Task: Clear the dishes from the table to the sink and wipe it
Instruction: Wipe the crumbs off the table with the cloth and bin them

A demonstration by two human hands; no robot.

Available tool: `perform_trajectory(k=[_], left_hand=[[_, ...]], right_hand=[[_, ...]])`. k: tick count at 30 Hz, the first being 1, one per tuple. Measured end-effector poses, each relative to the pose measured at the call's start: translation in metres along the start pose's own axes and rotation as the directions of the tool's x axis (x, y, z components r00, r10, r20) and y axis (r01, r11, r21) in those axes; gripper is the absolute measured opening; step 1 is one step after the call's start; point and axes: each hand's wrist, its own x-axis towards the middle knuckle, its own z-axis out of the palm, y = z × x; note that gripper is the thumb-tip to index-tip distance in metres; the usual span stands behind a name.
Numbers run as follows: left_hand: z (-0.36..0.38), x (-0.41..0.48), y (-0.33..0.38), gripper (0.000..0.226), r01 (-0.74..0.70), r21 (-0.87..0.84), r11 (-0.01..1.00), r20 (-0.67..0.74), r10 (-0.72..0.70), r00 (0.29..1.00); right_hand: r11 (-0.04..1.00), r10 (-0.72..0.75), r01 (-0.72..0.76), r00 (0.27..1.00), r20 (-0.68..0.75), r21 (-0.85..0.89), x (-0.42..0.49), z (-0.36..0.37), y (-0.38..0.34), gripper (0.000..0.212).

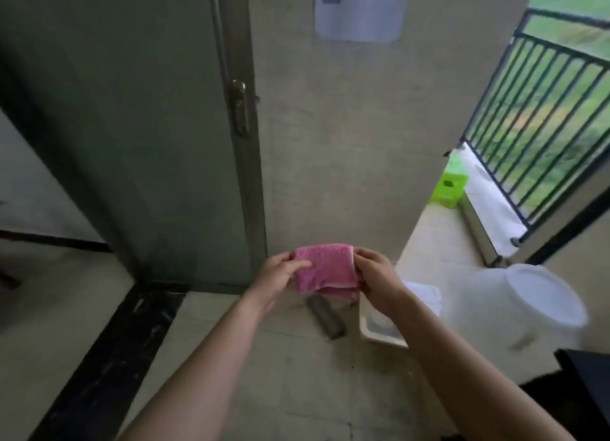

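A folded pink cloth [325, 269] hangs between both my hands, held out in front of me above the floor. My left hand [280, 274] pinches its left edge with thumb and fingers. My right hand [376, 275] grips its right edge, fingers curled round the folded layers. No table, dishes or sink are in view.
A grey-green door [158, 137] with a metal handle [239, 107] stands open on the left. On the floor lie a dark cylinder [326, 317], a white tray [379, 331] and a large white bucket [528, 305]. A green stool [450, 190] sits by the black balcony railing [541, 117].
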Motion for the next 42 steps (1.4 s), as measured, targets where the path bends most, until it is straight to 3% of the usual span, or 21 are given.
perform_trajectory(k=[5, 13, 17, 22, 30, 36, 40, 42], left_hand=[[-0.097, 0.024, 0.019, 0.012, 0.001, -0.077, 0.997, -0.174, -0.015, 0.985], [-0.252, 0.089, 0.054, 0.021, -0.030, -0.121, 0.992, -0.381, -0.019, 0.924], [-0.325, 0.109, 0.083, 0.024, -0.088, -0.173, 0.981, -0.510, -0.013, 0.860], [-0.419, 0.115, 0.100, 0.021, -0.132, -0.183, 0.974, -0.648, -0.019, 0.761], [-0.606, 0.092, 0.112, 0.024, -0.151, -0.147, 0.978, -0.772, -0.018, 0.635], [-0.770, 0.056, 0.133, 0.028, -0.213, -0.231, 0.949, -0.812, -0.067, 0.579], [-0.880, 0.025, 0.141, 0.018, -0.258, -0.235, 0.937, -0.899, -0.109, 0.425], [-0.913, 0.012, 0.146, 0.019, -0.301, -0.248, 0.921, -0.915, -0.121, 0.384]], right_hand=[[0.995, 0.091, -0.080, 0.977, 0.191, -0.063, 0.071, 0.096, -0.014, 0.023], [0.990, 0.138, -0.132, 0.890, 0.435, -0.044, 0.195, 0.265, -0.046, 0.021], [0.963, 0.248, -0.258, 0.745, 0.619, -0.076, 0.243, 0.355, -0.068, 0.029], [0.936, 0.351, -0.174, 0.550, 0.758, -0.307, 0.281, 0.466, -0.066, 0.025], [0.906, 0.398, -0.031, 0.399, 0.826, -0.422, 0.308, 0.687, -0.055, 0.021], [0.892, 0.444, -0.042, 0.274, 0.853, -0.450, 0.298, 0.878, -0.051, 0.025], [0.881, 0.471, -0.140, 0.158, 0.868, -0.452, 0.279, 1.000, -0.049, 0.027], [0.876, 0.470, -0.180, 0.118, 0.875, -0.447, 0.271, 1.037, -0.049, 0.030]])
